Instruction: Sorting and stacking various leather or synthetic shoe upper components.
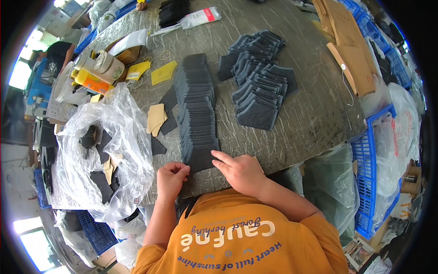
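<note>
our table (310, 114) has a dark, pale-streaked top. on it we see a long overlapping row of dark grey pieces (197, 109) — to its right, fanned stacks of similar pieces (258, 106). left of the row lie a yellow piece (163, 73) and a crumpled clear bag (138, 157) — brown paper (351, 64) lies near the right edge.

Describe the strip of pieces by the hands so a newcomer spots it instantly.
On the grey streaked table, find the person's left hand and right hand. Between them starts the strip of overlapping dark grey pieces, running away from the person. Unlike the slanting, fanned piles to its right, it forms one long, neat column.
</note>
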A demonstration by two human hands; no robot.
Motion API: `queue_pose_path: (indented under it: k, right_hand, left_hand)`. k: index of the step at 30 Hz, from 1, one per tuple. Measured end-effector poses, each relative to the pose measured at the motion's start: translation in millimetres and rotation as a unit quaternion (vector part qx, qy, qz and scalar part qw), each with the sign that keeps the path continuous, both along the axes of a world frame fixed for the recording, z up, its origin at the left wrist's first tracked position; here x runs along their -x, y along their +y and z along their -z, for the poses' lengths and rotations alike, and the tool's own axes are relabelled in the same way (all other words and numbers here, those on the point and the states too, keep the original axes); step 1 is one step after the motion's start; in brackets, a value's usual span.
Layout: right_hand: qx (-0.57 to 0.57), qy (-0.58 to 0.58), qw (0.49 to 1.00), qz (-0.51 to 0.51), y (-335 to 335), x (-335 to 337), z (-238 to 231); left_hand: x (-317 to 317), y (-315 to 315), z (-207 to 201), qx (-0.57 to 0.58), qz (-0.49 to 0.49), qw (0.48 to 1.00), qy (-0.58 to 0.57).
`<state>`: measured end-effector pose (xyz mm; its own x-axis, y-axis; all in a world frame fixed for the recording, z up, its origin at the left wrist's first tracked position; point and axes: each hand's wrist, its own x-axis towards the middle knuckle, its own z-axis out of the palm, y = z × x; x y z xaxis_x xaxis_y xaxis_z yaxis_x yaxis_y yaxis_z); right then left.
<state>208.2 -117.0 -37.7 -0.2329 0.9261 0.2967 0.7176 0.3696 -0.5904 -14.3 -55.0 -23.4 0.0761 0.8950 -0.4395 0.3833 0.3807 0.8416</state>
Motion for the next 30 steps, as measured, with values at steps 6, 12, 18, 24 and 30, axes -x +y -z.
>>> queue_pose_path:
  k: [6,12,18,24,30]
  right_hand:
    - [-0.005,-0.143,0.990,-0.007,-3,4,3]
    - [-0.011,-0.151,0.988,0.009,0,7,2]
    - [0.090,0.061,0.989,0.098,7,-1,2]
    - [0.263,0.537,0.797,0.089,24,-22,-1]
    - [-0.034,0.226,0.922,0.313,39,-70,-18]
  left_hand:
    - [-7,1,-4,-0.020,0.021,0.996,0.080]
    - [-10,5,-11,-0.134,0.128,0.949,0.256]
    - [-11,-2,-6,-0.270,0.113,0.946,0.137]
    - [-31,-5,-20,-0.125,0.072,0.989,0.016]
    - [-27,-1,-9,-0.171,0.049,0.984,-0.005]
